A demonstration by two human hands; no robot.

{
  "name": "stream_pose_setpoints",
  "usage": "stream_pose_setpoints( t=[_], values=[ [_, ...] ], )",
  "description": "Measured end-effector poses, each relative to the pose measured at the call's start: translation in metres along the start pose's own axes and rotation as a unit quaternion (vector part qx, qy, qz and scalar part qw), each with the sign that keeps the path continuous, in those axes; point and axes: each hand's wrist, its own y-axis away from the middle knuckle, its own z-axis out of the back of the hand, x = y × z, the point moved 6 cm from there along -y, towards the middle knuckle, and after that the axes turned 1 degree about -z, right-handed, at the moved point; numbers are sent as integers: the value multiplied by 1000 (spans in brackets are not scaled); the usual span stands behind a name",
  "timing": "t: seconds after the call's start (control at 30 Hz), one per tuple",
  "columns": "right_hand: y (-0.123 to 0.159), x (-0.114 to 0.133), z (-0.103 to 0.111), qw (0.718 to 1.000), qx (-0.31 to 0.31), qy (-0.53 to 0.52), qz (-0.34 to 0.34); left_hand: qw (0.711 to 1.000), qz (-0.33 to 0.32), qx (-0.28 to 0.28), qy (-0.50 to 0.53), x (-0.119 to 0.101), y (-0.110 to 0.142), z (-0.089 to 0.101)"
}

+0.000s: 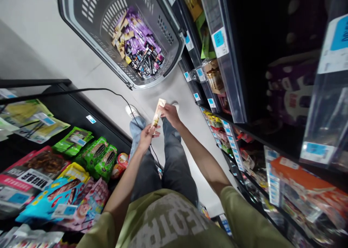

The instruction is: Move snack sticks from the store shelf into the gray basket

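Your left hand [146, 135] and right hand [170, 113] pinch opposite ends of a slim cream-and-gold packet [157, 114]; a grey perforated plastic basket [94, 29] sits at eleven o'clock.

Large pale letters on the shirt [170, 221] include "EOT", the rest being distorted. The blue-and-white price tag [219, 41] on the right shelf bears a number too blurred to read surely, as are the bold characters on the pink bag [29, 173]; print on the packet [157, 114] is too small.
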Motion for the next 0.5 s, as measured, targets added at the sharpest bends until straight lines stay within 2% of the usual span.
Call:
stream_pose_setpoints(
  t=[0.07,0.13,0.17,0.2,0.23,0.3,0.37,0.4,0.43,0.5],
  values=[
    [6,3,8,996,-71,49,14,1000,-4,-1,-9,-2,-2,-2],
    [18,11,18,976,-159,139,49,1000,-4,-3,-14,-2,-3,-2],
    [24,16,21,961,-178,197,75,1000,-3,-6,-13,-1,-3,-1],
    [28,22,20,946,-167,257,105,1000,-1,-11,-11,1,-2,0],
    [32,26,16,931,-123,313,140,1000,2,-14,-9,3,-1,2],
    [39,27,-2,893,43,396,207,1000,8,-21,-8,11,3,8],
    [51,17,-21,833,225,438,252,999,23,-24,-18,23,6,14],
    [57,9,-28,802,293,451,259,999,36,-22,-27,30,6,16],
    [60,1,-32,775,340,465,258,998,51,-16,-38,37,6,18],
    [59,-14,-35,761,350,495,232,995,77,3,-62,47,5,19]
  ],
)
